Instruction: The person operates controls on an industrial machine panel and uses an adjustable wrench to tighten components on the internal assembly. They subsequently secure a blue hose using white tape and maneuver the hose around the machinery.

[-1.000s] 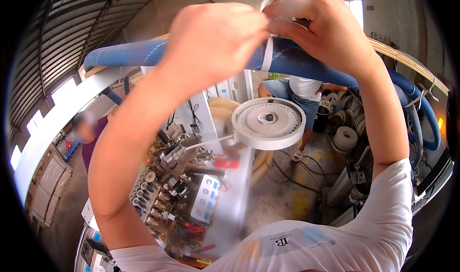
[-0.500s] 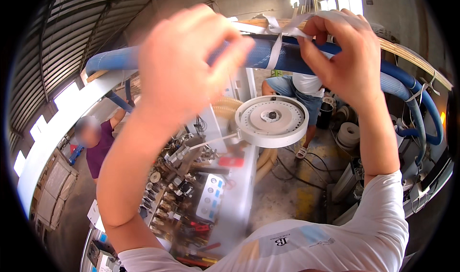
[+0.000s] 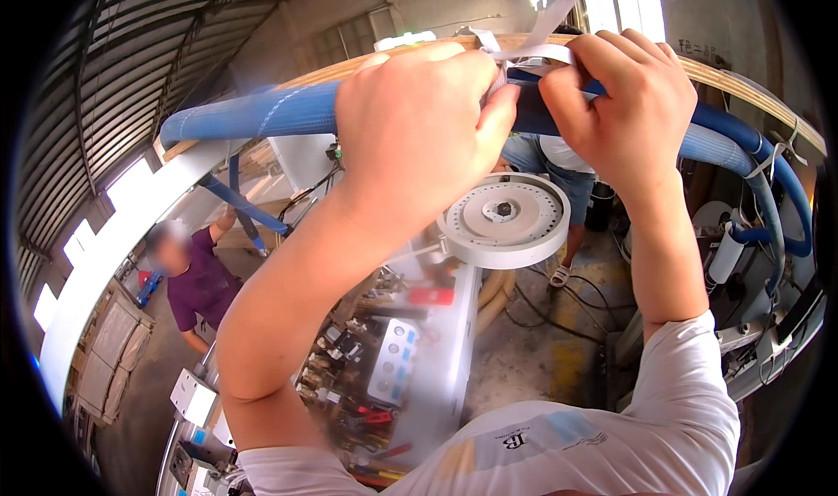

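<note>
Both my arms are raised to a thick blue hose [image 3: 253,119] that runs beside a wooden strip [image 3: 738,79]. A flat white strap [image 3: 553,21] is wrapped around them, and one loose tail sticks up. My left hand [image 3: 419,129] is closed at the strap's knot, thumb and forefinger pinched together; its fingertips are partly hidden. A short length of the strap runs across to my right hand [image 3: 624,103], whose curled fingers grip it just above the hose.
Below the hose hangs a round white disc [image 3: 504,219] on an arm. A machine with a white panel [image 3: 393,361] and many small fittings stands below left. One person in a purple shirt [image 3: 202,291] is at left; another, in shorts, stands behind the disc. Cables [image 3: 559,317] lie on the floor.
My left hand, blurred and apart from the strap before, has moved right and closed at the knot. My right hand still grips the strap; a tail now points upward.
</note>
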Tool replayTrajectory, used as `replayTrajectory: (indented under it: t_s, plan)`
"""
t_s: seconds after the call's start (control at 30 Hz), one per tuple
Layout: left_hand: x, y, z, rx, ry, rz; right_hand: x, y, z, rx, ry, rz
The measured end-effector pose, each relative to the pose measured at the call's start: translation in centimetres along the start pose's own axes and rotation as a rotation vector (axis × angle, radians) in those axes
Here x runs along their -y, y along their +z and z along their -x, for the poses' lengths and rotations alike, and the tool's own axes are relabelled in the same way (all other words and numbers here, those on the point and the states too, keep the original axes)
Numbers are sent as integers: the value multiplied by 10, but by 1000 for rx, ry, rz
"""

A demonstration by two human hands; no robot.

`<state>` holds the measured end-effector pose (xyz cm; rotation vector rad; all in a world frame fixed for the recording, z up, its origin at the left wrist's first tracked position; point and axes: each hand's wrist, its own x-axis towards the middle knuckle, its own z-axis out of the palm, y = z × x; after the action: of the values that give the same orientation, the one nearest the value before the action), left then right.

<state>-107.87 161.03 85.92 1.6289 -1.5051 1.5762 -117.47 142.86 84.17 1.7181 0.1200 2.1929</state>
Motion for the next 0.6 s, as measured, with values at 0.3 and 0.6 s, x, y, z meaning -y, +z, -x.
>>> replayTrajectory:
  t_s: [0.3,0.6]
  plan:
    - [1,1,11,-112,16,-52,-15,-44,62,145,222,-634]
    - [-18,7,79,-61,-252,234,-10,44,158,581,981,-1558]
